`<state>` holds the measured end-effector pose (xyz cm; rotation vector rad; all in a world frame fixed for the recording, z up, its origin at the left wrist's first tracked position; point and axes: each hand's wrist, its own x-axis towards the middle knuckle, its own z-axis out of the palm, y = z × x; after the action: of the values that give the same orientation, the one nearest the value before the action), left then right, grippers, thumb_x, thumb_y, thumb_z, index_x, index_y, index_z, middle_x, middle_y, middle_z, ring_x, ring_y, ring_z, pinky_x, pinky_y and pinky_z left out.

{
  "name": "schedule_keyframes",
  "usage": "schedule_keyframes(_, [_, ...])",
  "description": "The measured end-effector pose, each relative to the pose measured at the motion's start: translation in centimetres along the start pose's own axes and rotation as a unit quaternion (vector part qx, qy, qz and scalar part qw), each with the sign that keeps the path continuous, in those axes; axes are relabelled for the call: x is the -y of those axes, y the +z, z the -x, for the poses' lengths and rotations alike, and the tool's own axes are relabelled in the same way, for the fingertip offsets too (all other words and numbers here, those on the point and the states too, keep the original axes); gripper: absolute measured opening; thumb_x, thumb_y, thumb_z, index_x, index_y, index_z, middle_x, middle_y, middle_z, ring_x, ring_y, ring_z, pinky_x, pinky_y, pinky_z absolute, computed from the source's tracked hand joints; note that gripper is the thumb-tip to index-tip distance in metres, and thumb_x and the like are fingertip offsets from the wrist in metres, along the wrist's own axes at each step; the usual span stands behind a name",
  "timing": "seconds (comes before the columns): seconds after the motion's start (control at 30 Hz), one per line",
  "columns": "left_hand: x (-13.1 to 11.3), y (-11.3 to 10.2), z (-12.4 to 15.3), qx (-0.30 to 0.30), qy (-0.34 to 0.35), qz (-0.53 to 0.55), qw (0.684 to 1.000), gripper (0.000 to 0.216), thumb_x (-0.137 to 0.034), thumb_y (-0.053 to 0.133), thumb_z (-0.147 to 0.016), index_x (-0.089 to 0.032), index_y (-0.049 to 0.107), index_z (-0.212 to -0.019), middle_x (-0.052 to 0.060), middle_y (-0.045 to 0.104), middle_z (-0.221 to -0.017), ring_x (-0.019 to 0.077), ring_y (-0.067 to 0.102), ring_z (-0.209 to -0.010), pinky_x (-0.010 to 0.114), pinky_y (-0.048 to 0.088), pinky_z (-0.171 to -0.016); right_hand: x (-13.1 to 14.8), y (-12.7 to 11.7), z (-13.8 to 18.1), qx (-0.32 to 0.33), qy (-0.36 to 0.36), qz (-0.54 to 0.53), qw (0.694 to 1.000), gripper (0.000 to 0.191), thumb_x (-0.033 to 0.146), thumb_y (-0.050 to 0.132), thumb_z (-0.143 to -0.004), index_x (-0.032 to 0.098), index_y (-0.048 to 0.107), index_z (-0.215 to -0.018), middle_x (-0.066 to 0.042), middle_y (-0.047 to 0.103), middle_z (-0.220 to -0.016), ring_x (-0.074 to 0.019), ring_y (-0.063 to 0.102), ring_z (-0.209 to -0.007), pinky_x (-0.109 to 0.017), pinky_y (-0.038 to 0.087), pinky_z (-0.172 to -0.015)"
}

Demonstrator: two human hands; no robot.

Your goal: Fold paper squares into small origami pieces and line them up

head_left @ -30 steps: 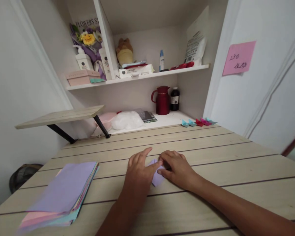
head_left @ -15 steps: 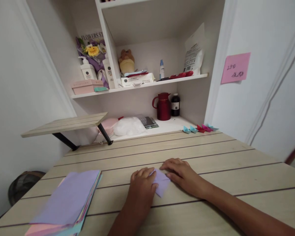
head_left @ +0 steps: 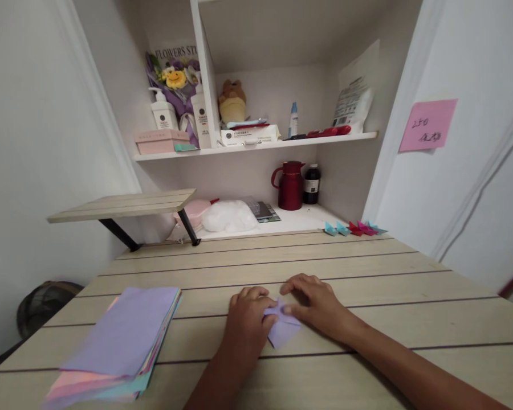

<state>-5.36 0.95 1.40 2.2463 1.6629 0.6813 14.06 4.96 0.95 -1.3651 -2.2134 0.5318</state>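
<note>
A small folded purple paper point(head_left: 284, 331) lies on the wooden tabletop between my hands, one corner pointing toward me. My left hand point(head_left: 248, 320) holds its left side down, with thumb and fingers on the edge. From the right, my right hand point(head_left: 318, 307) reaches in, its thumb tip on the upper part of the paper. The right index finger curves past the far corner, apart from the thumb. Folds show across the paper's upper half, partly hidden by my fingers. To the left lies a stack of coloured paper sheets point(head_left: 126, 330), purple on top.
Several folded paper figures point(head_left: 355, 228) line the table's back right edge. A raised wooden shelf point(head_left: 123, 205) on black legs stands at the back left. Behind the table are a red jug point(head_left: 290, 185), a dark bottle point(head_left: 311, 185) and a white plastic bag point(head_left: 229, 216).
My right thumb has moved left onto the paper, and folds now show across its upper part. My left hand stays on the left edge. The camera view has shifted slightly.
</note>
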Motion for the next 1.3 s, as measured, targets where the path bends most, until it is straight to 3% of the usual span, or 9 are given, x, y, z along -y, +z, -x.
schedule_keyframes(0.1, [0.3, 0.2, -0.1, -0.014, -0.016, 0.014, 1.0, 0.021, -0.023, 0.062, -0.074, -0.026, 0.066, -0.095, 0.001, 0.066, -0.113, 0.0222, 0.053, -0.109, 0.037, 0.035, -0.091, 0.7, 0.2, -0.4, 0.019, 0.023, 0.041, 0.999, 0.044, 0.039, 0.071, -0.068, 0.036, 0.062, -0.112, -0.002, 0.061, -0.119, -0.0294, 0.05, -0.111, -0.047, 0.032, -0.095])
schedule_keyframes(0.43, [0.3, 0.3, 0.5, -0.043, -0.035, 0.03, 0.998, 0.037, -0.023, 0.064, -0.071, -0.022, 0.056, -0.107, 0.005, 0.063, -0.114, 0.0251, 0.051, -0.112, 0.039, 0.031, -0.096, 2.1, -0.8, -2.0, 0.097, 0.006, 0.047, 0.994, 0.031, 0.026, 0.075, -0.058, 0.026, 0.062, -0.086, -0.001, 0.061, -0.101, -0.0266, 0.053, -0.101, -0.043, 0.036, -0.087])
schedule_keyframes(0.7, [0.0, 0.3, 0.2, -0.042, -0.048, 0.05, 0.997, 0.04, -0.022, 0.069, -0.065, -0.023, 0.062, -0.105, 0.005, 0.063, -0.117, 0.0263, 0.05, -0.115, 0.042, 0.03, -0.1, 1.8, 0.4, -0.3, 0.07, -0.04, -0.175, 0.981, 0.013, 0.014, 0.065, -0.066, 0.02, 0.054, -0.07, 0.001, 0.062, -0.078, -0.0166, 0.055, -0.078, -0.027, 0.041, -0.071])
schedule_keyframes(0.83, [-0.3, 0.4, -0.4, -0.08, -0.058, 0.162, 0.982, 0.011, -0.012, 0.067, -0.063, -0.022, 0.067, -0.069, 0.004, 0.069, -0.102, 0.0236, 0.058, -0.104, 0.038, 0.038, -0.095, 2.6, 0.1, 0.1, 0.061, -0.045, -0.273, 0.959, 0.014, 0.023, 0.067, -0.072, 0.02, 0.053, -0.074, 0.003, 0.057, -0.071, -0.0134, 0.052, -0.068, -0.024, 0.041, -0.063])
schedule_keyframes(0.9, [-0.4, 0.4, -0.6, -0.105, -0.073, 0.291, 0.948, 0.008, -0.012, 0.064, -0.065, -0.019, 0.066, -0.062, 0.004, 0.07, -0.089, 0.0217, 0.062, -0.092, 0.033, 0.044, -0.085, 2.9, -0.1, 0.0, 0.029, -0.042, -0.328, 0.943, 0.021, 0.027, 0.07, -0.071, 0.02, 0.055, -0.084, 0.002, 0.058, -0.079, -0.0146, 0.054, -0.075, -0.026, 0.043, -0.067])
schedule_keyframes(0.97, [-0.6, 0.2, -0.6, -0.108, -0.109, 0.435, 0.887, 0.005, -0.02, 0.067, -0.068, -0.016, 0.069, -0.069, 0.005, 0.071, -0.081, 0.021, 0.064, -0.08, 0.031, 0.047, -0.074, 3.1, 0.0, -0.1, 0.002, -0.018, -0.419, 0.908, 0.036, 0.031, 0.074, -0.069, 0.022, 0.055, -0.098, 0.0, 0.059, -0.088, -0.0161, 0.056, -0.081, -0.027, 0.045, -0.071])
schedule_keyframes(1.07, [-1.1, -0.2, -0.4, -0.084, -0.154, 0.605, 0.777, 0.032, -0.034, 0.075, -0.066, -0.01, 0.072, -0.088, 0.008, 0.073, -0.078, 0.0214, 0.065, -0.072, 0.03, 0.048, -0.07, 3.3, 0.3, -0.3, -0.006, 0.032, -0.54, 0.841, 0.045, 0.039, 0.077, -0.067, 0.022, 0.054, -0.102, -0.001, 0.062, -0.087, -0.0164, 0.06, -0.079, -0.029, 0.045, -0.072])
schedule_keyframes(1.13, [-1.6, -0.2, -0.1, -0.076, -0.145, 0.666, 0.727, 0.041, -0.037, 0.077, -0.067, -0.009, 0.072, -0.096, 0.01, 0.074, -0.081, 0.0222, 0.067, -0.076, 0.03, 0.048, -0.073, 3.9, 0.5, -0.2, 0.0, 0.048, -0.576, 0.816, 0.043, 0.044, 0.079, -0.065, 0.021, 0.057, -0.095, 0.0, 0.063, -0.081, -0.0161, 0.06, -0.074, -0.028, 0.045, -0.07])
schedule_keyframes(1.3, [-2.2, 0.8, 0.0, -0.071, -0.15, 0.698, 0.697, 0.043, -0.038, 0.081, -0.063, -0.009, 0.073, -0.093, 0.012, 0.074, -0.08, 0.0251, 0.068, -0.08, 0.033, 0.05, -0.077, 5.6, 0.8, 0.4, -0.004, 0.059, -0.584, 0.809, 0.042, 0.046, 0.082, -0.058, 0.018, 0.064, -0.084, -0.002, 0.067, -0.079, -0.0185, 0.059, -0.076, -0.03, 0.044, -0.074])
